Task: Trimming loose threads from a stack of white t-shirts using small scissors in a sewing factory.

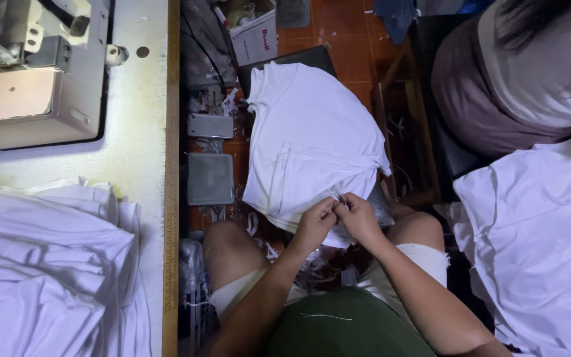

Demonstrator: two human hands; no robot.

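Over the lap, between the knees: white garment [312,142], spread flat and hanging away from the person, its near hem gathered at the hands.
Left hand [315,223]: closed, fingertips pinching the hem of the white garment.
Right hand [358,217]: closed, pinching the same hem, touching the left hand thumb to thumb.
Small item between the fingertips: too small to tell.
Clothing: green shirt [345,327] and pale shorts [424,258], knees bare.
Left of the person: sewing table [140,132] with a wooden front edge, a sewing machine [34,73] at its far end.
On the near end of the table: stack of white fabric [47,264], folded in loose layers.
Below the table: grey foot pedal [210,178] on the orange tiled floor [345,33].
Right side: second heap of white fabric [536,244], a grey-brown bundle [490,92] beyond it.
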